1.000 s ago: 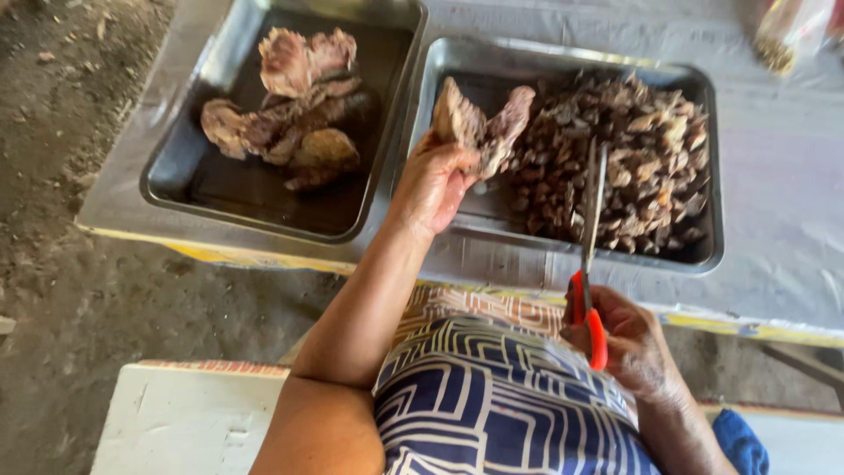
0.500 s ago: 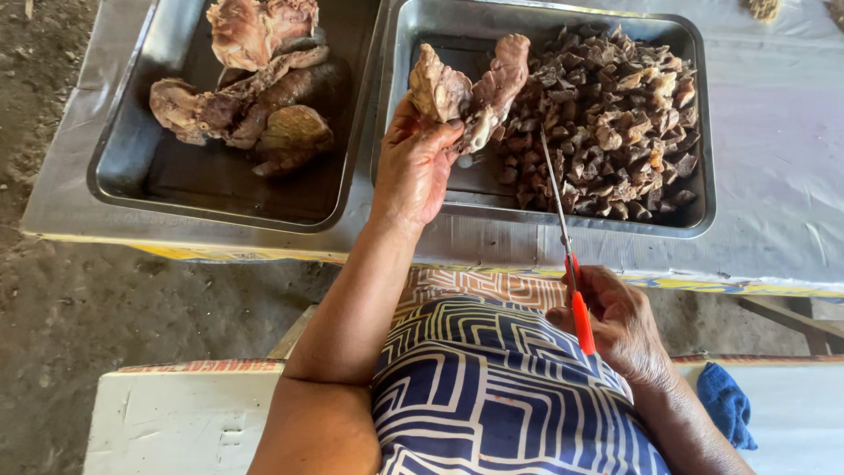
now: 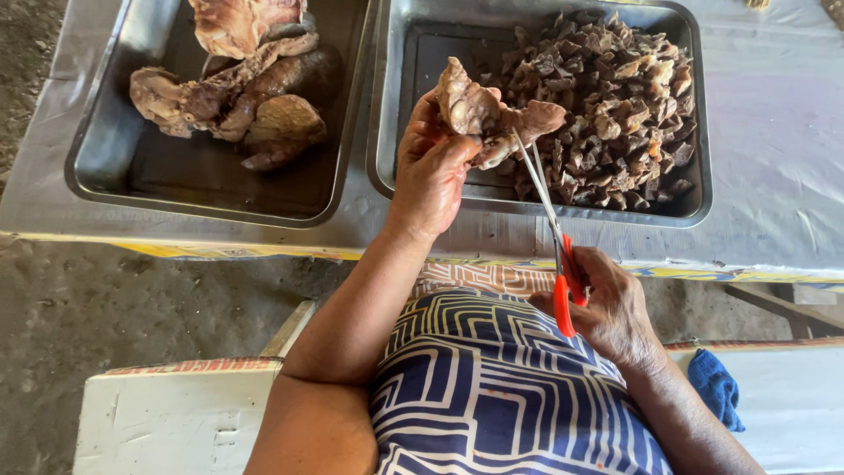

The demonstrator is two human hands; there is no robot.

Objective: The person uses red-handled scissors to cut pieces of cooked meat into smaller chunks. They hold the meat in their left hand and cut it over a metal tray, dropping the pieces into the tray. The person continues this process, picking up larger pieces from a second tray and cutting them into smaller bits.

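Note:
My left hand (image 3: 432,171) grips a large brown piece of cooked meat (image 3: 488,114) and holds it over the right metal tray (image 3: 387,105). My right hand (image 3: 611,303) holds red-handled scissors (image 3: 549,220); their blades are slightly apart and reach up to the lower edge of the meat. The right tray holds a heap of small cut meat pieces (image 3: 615,105). The left metal tray (image 3: 114,141) holds several big uncut meat chunks (image 3: 242,84).
Both trays sit on a table covered with a pale plastic sheet (image 3: 774,141). A white bench (image 3: 176,413) runs below my lap, with a blue cloth (image 3: 716,387) on it at the right. Bare dirt ground (image 3: 105,299) lies to the left.
The view has shifted closer. My left hand has turned the meat piece, and the scissors have swung up so their tips now meet the meat.

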